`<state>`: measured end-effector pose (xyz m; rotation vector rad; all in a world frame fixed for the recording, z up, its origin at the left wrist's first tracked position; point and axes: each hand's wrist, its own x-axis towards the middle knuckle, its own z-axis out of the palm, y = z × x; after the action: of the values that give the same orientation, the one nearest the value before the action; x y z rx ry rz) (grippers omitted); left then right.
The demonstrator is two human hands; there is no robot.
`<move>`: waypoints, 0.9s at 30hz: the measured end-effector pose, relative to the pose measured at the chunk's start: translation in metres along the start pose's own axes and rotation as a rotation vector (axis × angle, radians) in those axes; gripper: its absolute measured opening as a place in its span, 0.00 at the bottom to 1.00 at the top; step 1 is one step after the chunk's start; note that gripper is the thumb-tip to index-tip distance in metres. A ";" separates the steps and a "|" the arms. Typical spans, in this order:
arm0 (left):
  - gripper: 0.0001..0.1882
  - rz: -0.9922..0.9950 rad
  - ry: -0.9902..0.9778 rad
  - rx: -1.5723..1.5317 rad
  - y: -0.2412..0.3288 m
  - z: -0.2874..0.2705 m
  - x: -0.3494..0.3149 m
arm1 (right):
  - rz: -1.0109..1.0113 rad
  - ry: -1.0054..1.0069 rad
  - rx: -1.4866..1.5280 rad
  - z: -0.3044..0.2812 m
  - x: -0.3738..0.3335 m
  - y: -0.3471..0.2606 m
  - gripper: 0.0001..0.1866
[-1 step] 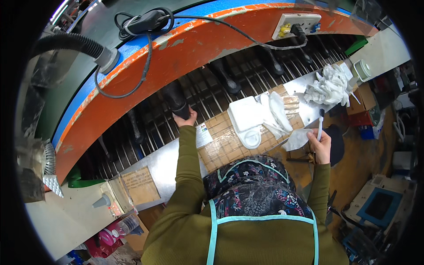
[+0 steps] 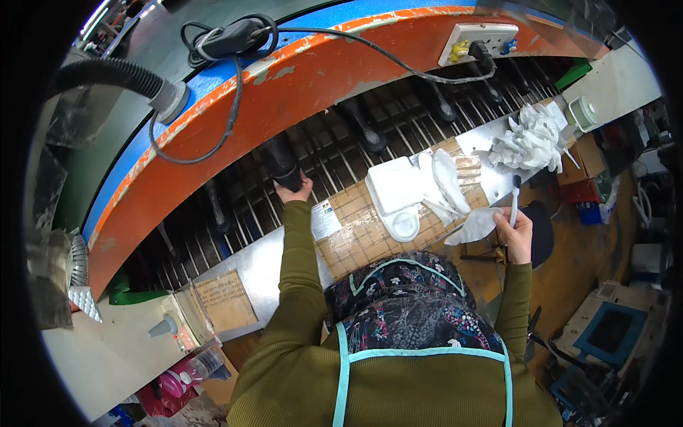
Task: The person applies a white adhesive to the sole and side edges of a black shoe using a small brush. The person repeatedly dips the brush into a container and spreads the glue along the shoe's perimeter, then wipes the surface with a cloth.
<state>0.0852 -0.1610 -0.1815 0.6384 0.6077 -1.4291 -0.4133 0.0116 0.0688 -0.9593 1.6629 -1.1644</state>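
Our left hand (image 2: 296,189) edges left, grasping a black piece (image 2: 282,161); our right hand (image 2: 519,238) holds brush (image 2: 514,202) and cloth (image 2: 474,226), as yet apart.

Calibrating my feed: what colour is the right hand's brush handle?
White; the brush handle shows best in the head view.

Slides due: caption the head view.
Left hand gripping black boot-like piece; right hand holding white-handled brush and white cloth.

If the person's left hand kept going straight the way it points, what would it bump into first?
The black form: the left hand already touches its near end. Beyond, the orange panel looks next, though depth is unclear.
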 end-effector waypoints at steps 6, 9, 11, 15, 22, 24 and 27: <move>0.33 0.210 0.150 -0.040 0.039 0.033 0.054 | -0.011 -0.020 -0.081 0.011 0.020 -0.009 0.08; 0.30 0.069 0.195 0.040 0.028 0.028 0.024 | -0.005 -0.041 -0.137 0.015 0.024 -0.007 0.09; 0.32 0.164 0.207 0.148 0.003 0.018 -0.016 | 0.019 -0.091 -0.175 0.013 0.027 -0.006 0.09; 0.33 0.273 0.100 0.494 -0.051 -0.021 -0.132 | 0.125 -0.405 -0.281 0.001 0.041 -0.013 0.12; 0.22 0.503 0.048 1.016 -0.105 -0.026 -0.256 | 0.123 -0.697 -0.519 0.016 0.131 -0.009 0.12; 0.21 0.581 -0.207 1.202 -0.123 -0.011 -0.267 | 0.072 -0.691 -0.412 0.025 0.161 -0.001 0.12; 0.21 0.557 -0.578 1.447 -0.173 0.017 -0.263 | 0.006 -0.693 -0.330 0.044 0.204 0.020 0.12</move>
<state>-0.1010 0.0026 0.0126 1.2724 -1.1316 -1.2346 -0.4409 -0.1838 -0.0035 -1.3695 1.2896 -0.4573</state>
